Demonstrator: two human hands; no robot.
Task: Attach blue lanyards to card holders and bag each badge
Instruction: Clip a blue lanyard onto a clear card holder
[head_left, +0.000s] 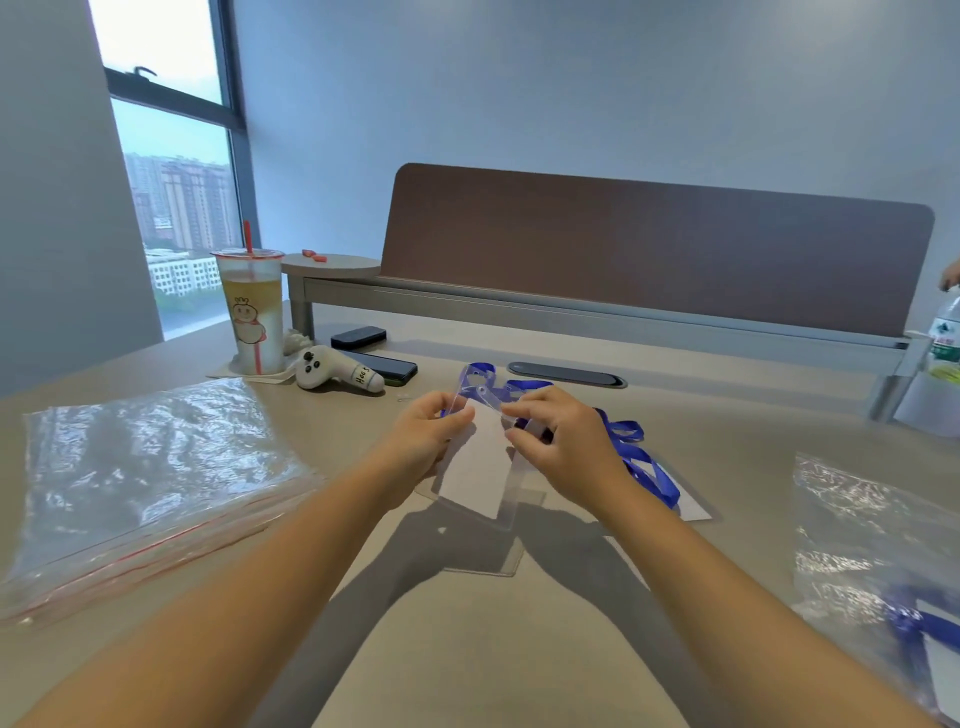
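- Beige desk (467, 649) under daylight from a tall window (171, 156), with a brown divider panel (654, 249) along its far edge. I take the card holder as my landmark for all places.
- Card holder (475, 470): clear sleeve with a white card inside, held just above the desk at centre, tilted with its top edge away from me.
- Left hand (423, 434) grips the holder's upper left edge, thumb on top and fingers curled beneath.
- Right hand (558, 441) pinches at the holder's upper right corner, fingers curled; I cannot tell whether it pinches the clip or the sleeve.
- Blue lanyard (636, 460) trails from behind the holder's top and lies in loops on the desk to the right of it, passing under the right hand.
- Stack of clear zip bags (150, 483) with red seal lines lies flat, well to the left of the holder.
- Another clear bag (878, 561), well to the right of the holder, has blue strap and a white card showing inside.
- Beyond the holder to the left: an iced drink cup (253, 312) with a red straw, a white controller (332, 371), and two dark phones (387, 366).
- Far right of the holder: a water bottle (945, 343) at the frame edge.
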